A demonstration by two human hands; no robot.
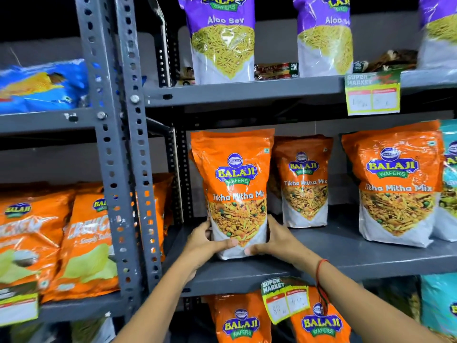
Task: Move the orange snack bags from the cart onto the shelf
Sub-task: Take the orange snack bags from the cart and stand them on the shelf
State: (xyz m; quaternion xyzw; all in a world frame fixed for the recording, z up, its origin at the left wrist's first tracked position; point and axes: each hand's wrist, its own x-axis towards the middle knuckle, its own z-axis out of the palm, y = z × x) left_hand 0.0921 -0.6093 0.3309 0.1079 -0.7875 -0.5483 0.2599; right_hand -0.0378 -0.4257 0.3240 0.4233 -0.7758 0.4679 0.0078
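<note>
An orange Tikha Mitha Mix snack bag stands upright at the left end of the grey middle shelf. My left hand grips its lower left side and my right hand grips its lower right side, thumbs across the front. A second orange bag stands behind and to the right, and a third stands further right near the shelf's front. The cart is not in view.
Purple Aloo Sev bags fill the shelf above. Orange chip bags sit on the left rack behind a perforated grey upright. More orange bags stand below, teal bags at the far right. Price tags hang on shelf edges.
</note>
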